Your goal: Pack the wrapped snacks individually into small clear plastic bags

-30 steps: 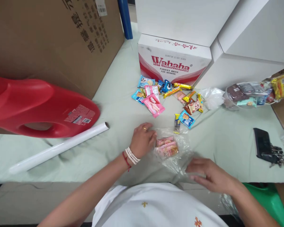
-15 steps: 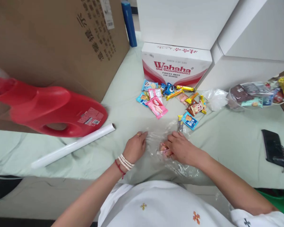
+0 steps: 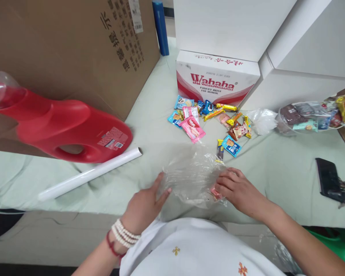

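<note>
A clear plastic bag [image 3: 186,178] lies spread out on the green cloth before me. My left hand [image 3: 143,207] is at the bag's left edge, index finger and thumb apart, the fingertips on or right beside the film. On the other side, my right hand [image 3: 243,188] has its fingers curled over the bag's right part and a pink-wrapped snack [image 3: 215,193], partly covered by those fingers. Just beyond the bag lie a blue cracker packet [image 3: 231,145], a pink wafer packet [image 3: 193,129] and several more small wrapped snacks.
A white-and-red water carton [image 3: 215,80] stands behind the snacks. To the left are a red detergent jug [image 3: 74,130], a white tube [image 3: 92,174] and a brown cardboard box [image 3: 74,46]. A snack-filled clear bag [image 3: 293,119] and a phone [image 3: 327,178] with keys are to the right.
My left hand has moved left and toward me, its thumb and index finger spreading. My right hand has shifted right with the pink snack. Between them the bag is spread wider.
</note>
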Demonstrator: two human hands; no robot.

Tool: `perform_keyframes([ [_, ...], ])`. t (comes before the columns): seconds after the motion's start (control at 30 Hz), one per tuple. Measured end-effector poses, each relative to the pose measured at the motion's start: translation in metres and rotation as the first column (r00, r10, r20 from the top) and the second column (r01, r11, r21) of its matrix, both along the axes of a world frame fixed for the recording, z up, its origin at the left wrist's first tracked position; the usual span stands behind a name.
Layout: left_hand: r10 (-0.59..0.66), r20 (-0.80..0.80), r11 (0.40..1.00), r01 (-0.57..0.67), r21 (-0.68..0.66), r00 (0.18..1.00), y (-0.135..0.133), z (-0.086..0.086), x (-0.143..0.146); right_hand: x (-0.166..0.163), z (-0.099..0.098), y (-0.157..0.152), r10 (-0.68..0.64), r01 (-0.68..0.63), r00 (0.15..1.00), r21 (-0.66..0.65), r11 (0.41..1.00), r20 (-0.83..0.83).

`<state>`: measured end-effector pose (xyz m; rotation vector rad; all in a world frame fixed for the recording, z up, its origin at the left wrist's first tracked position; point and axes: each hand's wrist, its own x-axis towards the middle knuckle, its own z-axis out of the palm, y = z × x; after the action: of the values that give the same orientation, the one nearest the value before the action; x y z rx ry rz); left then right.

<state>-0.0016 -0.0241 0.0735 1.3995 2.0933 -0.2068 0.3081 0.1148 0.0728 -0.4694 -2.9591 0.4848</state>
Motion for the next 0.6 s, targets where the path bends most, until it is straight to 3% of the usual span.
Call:
perform_keyframes([
  [0.1, -0.021, -0.28, 1.0, 0.021, -0.004, 0.96, 0.003, 0.04, -0.014, 0.008, -0.004, -0.005, 0.029, -0.029, 0.999, 0.007, 1.0, -0.024],
  [0.17, 0.002, -0.401, 0.979, 0.079, 0.186, 0.916, 0.015, 0.061, -0.013, 0.008, -0.006, -0.009, 0.05, -0.05, 0.998, 0.006, 0.999, -0.042],
  [0.2, -0.042, -0.387, 0.939, 0.168, 0.299, 0.921, 0.023, 0.066, -0.008, 0.007, -0.007, -0.011, 0.062, -0.062, 0.997, 0.004, 0.998, -0.045],
  [0.23, -0.168, -0.325, 0.871, 0.295, 0.394, 0.931, 0.034, 0.066, -0.002, 0.005, -0.007, -0.012, 0.075, -0.075, 0.996, 0.004, 0.997, -0.043],
  [0.27, -0.34, -0.238, 0.778, 0.414, 0.473, 0.91, 0.047, 0.062, 0.005, 0.004, -0.006, -0.014, 0.087, -0.087, 0.996, 0.005, 0.996, -0.036],
  [0.33, -0.687, -0.05, 0.591, 0.597, 0.543, 0.725, 0.073, 0.041, 0.018, 0.004, -0.005, -0.019, 0.106, -0.106, 0.994, 0.014, 0.994, -0.02],
  [0.4, -0.813, 0.012, 0.481, 0.659, 0.579, 0.583, 0.095, 0.01, 0.023, 0.012, -0.005, -0.024, 0.106, -0.106, 0.994, 0.022, 0.994, -0.012],
  [0.47, -0.836, 0.001, 0.452, 0.689, 0.566, 0.548, 0.105, -0.023, 0.019, 0.027, -0.006, -0.027, 0.072, -0.072, 0.997, 0.004, 0.997, 0.015],
  [0.6, -0.738, -0.05, 0.553, 0.646, 0.526, 0.672, 0.081, -0.064, 0.007, 0.076, -0.009, -0.022, -0.066, 0.07, 0.995, -0.055, 0.996, 0.075],
])
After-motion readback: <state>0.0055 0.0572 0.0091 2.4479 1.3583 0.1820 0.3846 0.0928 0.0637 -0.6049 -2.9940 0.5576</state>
